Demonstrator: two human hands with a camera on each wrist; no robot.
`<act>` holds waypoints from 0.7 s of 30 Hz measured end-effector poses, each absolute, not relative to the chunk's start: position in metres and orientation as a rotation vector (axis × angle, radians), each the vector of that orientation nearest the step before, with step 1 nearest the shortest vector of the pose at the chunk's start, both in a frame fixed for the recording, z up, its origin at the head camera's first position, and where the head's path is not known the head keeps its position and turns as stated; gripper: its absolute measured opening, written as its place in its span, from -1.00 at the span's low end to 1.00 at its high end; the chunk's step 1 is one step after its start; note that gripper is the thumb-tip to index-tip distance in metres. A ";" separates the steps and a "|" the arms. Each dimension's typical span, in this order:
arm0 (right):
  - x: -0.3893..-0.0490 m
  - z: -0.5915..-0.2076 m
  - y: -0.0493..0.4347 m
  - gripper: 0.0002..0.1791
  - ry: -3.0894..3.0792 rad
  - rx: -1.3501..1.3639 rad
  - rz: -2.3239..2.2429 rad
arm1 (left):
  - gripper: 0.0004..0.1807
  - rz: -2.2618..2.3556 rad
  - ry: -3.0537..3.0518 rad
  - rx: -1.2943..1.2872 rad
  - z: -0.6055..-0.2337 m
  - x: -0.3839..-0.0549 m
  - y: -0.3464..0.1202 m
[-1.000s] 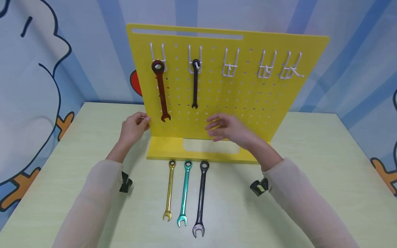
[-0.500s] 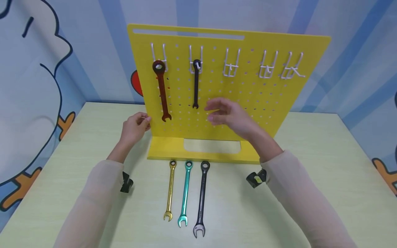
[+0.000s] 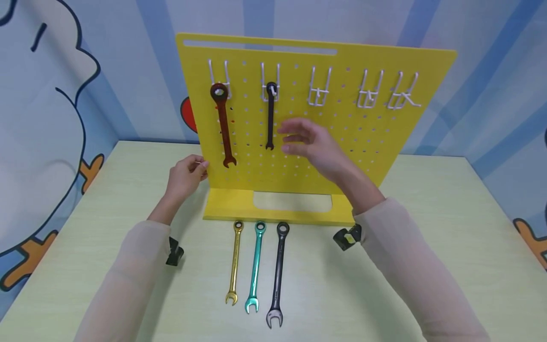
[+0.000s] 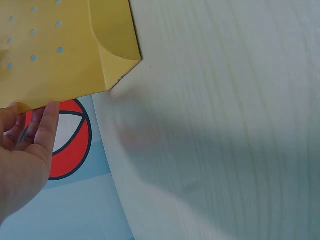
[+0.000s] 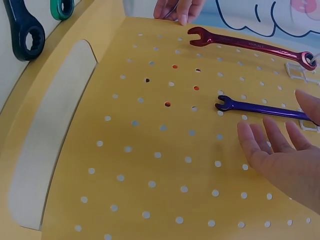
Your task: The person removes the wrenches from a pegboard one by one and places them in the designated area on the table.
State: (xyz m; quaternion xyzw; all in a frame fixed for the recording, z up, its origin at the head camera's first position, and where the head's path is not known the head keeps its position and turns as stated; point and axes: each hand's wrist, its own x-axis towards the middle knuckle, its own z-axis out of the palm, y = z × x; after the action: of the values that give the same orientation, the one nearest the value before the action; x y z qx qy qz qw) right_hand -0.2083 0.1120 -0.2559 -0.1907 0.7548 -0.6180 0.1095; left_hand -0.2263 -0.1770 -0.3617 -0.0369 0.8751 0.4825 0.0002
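My left hand [image 3: 181, 178] holds the left edge of a yellow pegboard [image 3: 243, 179] low down; in the left wrist view its thumb and fingers meet the board's rim. A red ratchet wrench [image 3: 223, 123] and a smaller dark blue ratchet wrench [image 3: 270, 118] hang by their ring ends from white hooks. Just right of the blue wrench's lower shaft is my right hand [image 3: 318, 147], raised before the board, fingers loosely bent and holding nothing. On the table, side by side, lie a gold wrench [image 3: 235, 263], a green wrench [image 3: 255, 266] and a dark grey wrench [image 3: 279, 270].
Three white hooks on the right carry no wrench: one near the middle [image 3: 317, 95], then two close together toward the right edge. The board's yellow foot [image 3: 226, 204] stands on the pale table [image 3: 440, 228], just behind the lying wrenches. A patterned wall rises behind.
My right hand has risen along the board, beside the blue wrench. My left hand stays at the board's left edge, and the wrenches have not moved.
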 end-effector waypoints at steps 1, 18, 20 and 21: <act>-0.209 -0.255 0.111 -0.48 2.226 -0.560 -1.817 | -0.66 1.514 2.751 -0.119 -0.362 -0.226 -0.177; -0.214 -0.249 0.101 -0.44 2.184 -0.511 -1.884 | -0.68 1.523 2.739 -0.138 -0.361 -0.226 -0.176; -0.215 -0.249 0.100 -0.43 2.186 -0.495 -1.878 | -0.67 1.525 2.736 -0.140 -0.361 -0.226 -0.176; -0.215 -0.249 0.099 -0.43 2.182 -0.487 -1.883 | -0.67 1.524 2.735 -0.141 -0.361 -0.226 -0.176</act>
State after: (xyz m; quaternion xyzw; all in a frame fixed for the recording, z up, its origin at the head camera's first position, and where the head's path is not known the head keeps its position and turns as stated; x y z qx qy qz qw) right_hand -0.2150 0.0993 -0.2493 -0.1657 0.7420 -0.6404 0.1093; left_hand -0.2259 -0.1763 -0.3612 -0.0450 0.8726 0.4863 0.0035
